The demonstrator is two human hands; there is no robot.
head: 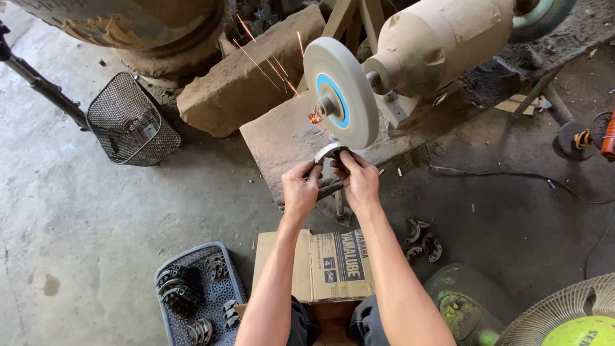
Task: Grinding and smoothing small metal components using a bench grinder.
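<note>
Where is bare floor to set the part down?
Bare concrete lies left of the cardboard box, between the wire basket and the grey crate. Crowded: under the grinding wheel at both hands, and right, around loose curved parts.

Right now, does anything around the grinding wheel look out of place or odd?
Orange sparks spray up-left from the grey grinding wheel, where both hands, left hand and right hand, press a curved metal part. A few similar curved parts lie loose on the concrete floor, outside the perforated grey basket.
</note>
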